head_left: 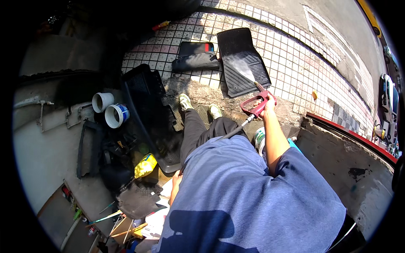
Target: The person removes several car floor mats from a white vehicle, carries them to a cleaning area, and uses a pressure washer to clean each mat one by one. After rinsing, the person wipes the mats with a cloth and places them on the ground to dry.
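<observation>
Black mat (241, 76) is being sprayed at the tiled floor (291, 71) edge, spray gun (262, 93) being gripped by right fingers (267, 108); left fingers (177, 179) cannot be judged.

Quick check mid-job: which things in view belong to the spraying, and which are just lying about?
Belong to the job:
- red spray gun, held in the right hand
- grey hose joined to it
- ribbed black mat under the spray

Seemingly just lying about:
- two white buckets
- yellow package
</observation>
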Available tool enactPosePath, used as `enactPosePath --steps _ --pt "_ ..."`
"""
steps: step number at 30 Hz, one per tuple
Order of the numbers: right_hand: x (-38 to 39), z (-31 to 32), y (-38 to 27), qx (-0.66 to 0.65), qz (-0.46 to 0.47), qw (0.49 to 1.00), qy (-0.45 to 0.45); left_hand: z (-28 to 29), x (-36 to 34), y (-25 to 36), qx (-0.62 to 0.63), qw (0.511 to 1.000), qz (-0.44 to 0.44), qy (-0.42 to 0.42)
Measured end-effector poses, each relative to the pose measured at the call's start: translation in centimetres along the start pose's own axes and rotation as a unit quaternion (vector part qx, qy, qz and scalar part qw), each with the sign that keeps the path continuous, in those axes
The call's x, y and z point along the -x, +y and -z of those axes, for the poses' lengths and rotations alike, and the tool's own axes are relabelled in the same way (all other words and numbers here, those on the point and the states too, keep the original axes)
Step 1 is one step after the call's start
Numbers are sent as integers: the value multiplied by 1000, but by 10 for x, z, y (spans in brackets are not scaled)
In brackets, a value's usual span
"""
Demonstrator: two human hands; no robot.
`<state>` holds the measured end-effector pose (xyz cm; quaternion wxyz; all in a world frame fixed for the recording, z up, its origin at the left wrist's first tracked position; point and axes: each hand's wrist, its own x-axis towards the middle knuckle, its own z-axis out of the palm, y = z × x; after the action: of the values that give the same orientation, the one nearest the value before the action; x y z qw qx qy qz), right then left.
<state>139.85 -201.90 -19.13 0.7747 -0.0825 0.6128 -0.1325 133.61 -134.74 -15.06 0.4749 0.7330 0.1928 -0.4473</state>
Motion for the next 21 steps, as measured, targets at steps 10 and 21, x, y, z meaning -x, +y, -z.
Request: enactPosePath --steps 10,21 --pt "15 -45 54 -2 -4 998 70 92 -118 145 -87 993 79 -3" --pt "42 -113 129 73 41 977 195 183 -462 330 -584 803 114 -29"
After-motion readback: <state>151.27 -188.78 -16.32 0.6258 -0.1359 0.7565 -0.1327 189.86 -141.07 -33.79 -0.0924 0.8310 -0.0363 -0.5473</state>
